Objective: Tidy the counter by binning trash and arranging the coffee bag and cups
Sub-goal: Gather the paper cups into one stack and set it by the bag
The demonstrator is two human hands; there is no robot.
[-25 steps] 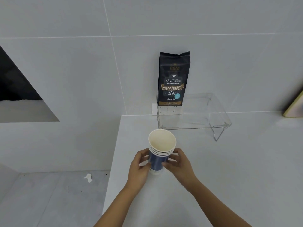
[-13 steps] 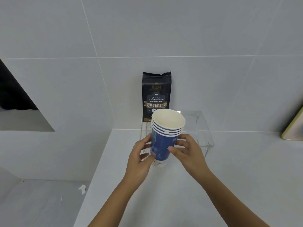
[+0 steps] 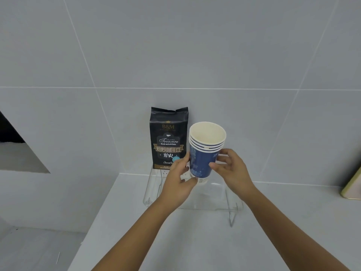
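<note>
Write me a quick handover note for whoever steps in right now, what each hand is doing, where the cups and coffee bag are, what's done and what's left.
Left hand: gripping the lower part of the cup stack from the left.
Right hand: gripping the same stack from the right.
Cup stack: nested blue paper cups, upright, held in the air over the clear stand, just right of the coffee bag.
Coffee bag: upright at the back of the stand, by the wall.
Done: bag placed; no trash visible on the counter.
Left: set the stack down, probably on the stand beside the bag, then let go.
</note>
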